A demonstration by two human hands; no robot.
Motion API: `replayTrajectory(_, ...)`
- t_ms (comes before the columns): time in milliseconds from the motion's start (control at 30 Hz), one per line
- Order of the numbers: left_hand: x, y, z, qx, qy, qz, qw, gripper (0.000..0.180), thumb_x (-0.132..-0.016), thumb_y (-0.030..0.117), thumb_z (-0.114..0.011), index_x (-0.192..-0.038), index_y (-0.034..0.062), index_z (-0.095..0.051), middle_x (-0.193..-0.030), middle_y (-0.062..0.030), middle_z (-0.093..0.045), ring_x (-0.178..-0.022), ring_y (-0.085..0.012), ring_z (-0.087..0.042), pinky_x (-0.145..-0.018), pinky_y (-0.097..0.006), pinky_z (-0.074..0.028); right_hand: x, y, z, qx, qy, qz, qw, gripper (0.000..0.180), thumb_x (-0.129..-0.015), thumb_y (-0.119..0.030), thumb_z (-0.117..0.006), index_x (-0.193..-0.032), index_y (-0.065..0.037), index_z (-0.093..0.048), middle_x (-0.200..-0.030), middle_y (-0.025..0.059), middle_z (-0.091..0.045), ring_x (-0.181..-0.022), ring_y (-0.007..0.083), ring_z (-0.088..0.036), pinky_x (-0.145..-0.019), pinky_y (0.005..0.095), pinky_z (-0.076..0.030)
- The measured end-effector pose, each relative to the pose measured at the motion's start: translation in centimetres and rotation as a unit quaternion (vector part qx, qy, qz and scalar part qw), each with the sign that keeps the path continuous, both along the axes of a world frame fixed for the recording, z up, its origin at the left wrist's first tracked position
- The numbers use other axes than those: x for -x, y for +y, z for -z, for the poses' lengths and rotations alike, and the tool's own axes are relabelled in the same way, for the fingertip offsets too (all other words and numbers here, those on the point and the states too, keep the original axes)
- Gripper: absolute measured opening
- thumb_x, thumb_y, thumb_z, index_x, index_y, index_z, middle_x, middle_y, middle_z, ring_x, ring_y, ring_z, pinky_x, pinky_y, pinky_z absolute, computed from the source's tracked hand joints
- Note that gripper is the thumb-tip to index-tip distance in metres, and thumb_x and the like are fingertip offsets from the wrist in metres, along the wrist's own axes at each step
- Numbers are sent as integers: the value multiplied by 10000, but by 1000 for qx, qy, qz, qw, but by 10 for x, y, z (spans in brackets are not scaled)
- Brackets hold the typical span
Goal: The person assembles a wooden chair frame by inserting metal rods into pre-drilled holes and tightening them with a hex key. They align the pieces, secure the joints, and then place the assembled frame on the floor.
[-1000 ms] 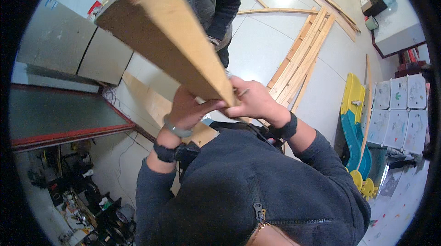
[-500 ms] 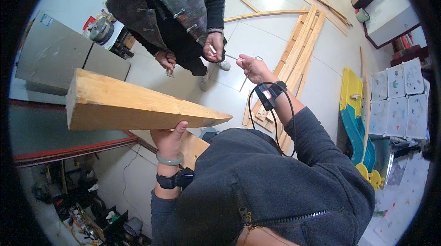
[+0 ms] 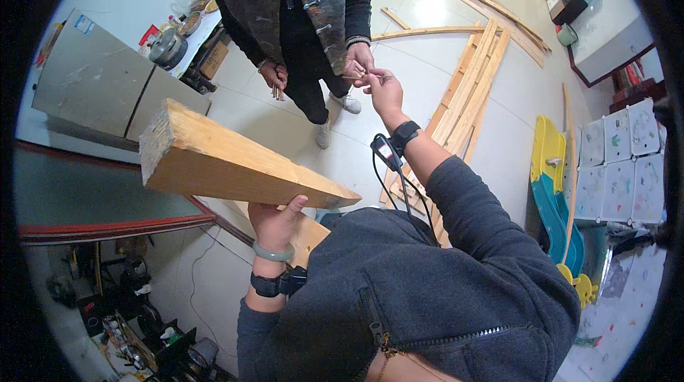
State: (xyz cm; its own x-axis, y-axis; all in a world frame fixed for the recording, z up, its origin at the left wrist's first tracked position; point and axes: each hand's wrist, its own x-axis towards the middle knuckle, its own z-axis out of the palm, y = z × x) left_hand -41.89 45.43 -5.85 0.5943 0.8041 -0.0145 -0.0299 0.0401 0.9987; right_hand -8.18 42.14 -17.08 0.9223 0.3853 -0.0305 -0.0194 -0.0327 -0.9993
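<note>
My left hand is closed on a thick square wooden beam, thumb on its side and the fingers hidden beneath. The beam's rough sawn end points to the left. My right hand reaches forward, its fingers pinched on a thin metal rod, most of which is hidden. It meets the hand of a person standing opposite, and the fingertips seem to touch. In the other hand that person holds several small, thin rod-like pieces.
Long wooden planks lie on the tiled floor ahead, to the right. A yellow and teal slide and white storage cubes stand at the right. A grey cabinet and a pot are at the left.
My right hand has moved up and left to the other person's hand. The L-shaped metal rod hanging from it no longer shows. The beam's sawn end has shifted right in view.
</note>
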Motion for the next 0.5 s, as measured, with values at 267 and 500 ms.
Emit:
replayTrajectory(267,13,-6,-1,-21,-2,-25,999,702,-675,50,-867,-1248,-23,-468,-1197,-133,-584,-1078,-219,-598,-943,-335,-501,-11,11,22,75,-185,127,972,163,-845,-234,-705,-911,-101,-639,-775,115,-692,-689,243,-682,-627,340,-529)
replayTrajectory(500,12,-6,-6,-32,3,-21,999,606,-680,44,-861,-1180,-28,-526,-1130,-118,-623,-1038,-210,-619,-905,-327,-516,-5,10,-30,161,-274,112,942,348,-753,-254,-780,-967,-29,-623,-978,151,-673,-924,305,-642,-826,368,-494)
